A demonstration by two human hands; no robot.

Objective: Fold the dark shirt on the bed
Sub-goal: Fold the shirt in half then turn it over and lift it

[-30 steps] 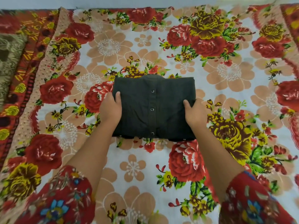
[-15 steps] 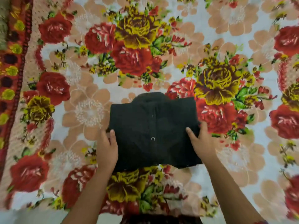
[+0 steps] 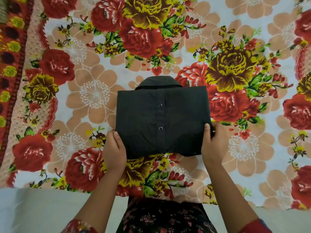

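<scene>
The dark shirt (image 3: 161, 118) is folded into a compact rectangle, button placket facing up with two snaps showing and the collar sticking out at its far edge. It sits over the floral bedsheet (image 3: 94, 91). My left hand (image 3: 114, 150) grips the shirt's near left corner, thumb on top. My right hand (image 3: 213, 143) grips the near right corner the same way, fingers hidden under the cloth. The near edge looks slightly raised off the sheet.
The bed's near edge (image 3: 50, 187) runs across the lower frame, with pale floor beyond it and my dark floral clothing (image 3: 165, 216) at the bottom centre. A red patterned border (image 3: 11, 64) lines the sheet's left side.
The folded shirt has come toward me, close to the bed's near edge, with both hands holding its sides. The view has tipped further down, bringing the bed edge into sight.
</scene>
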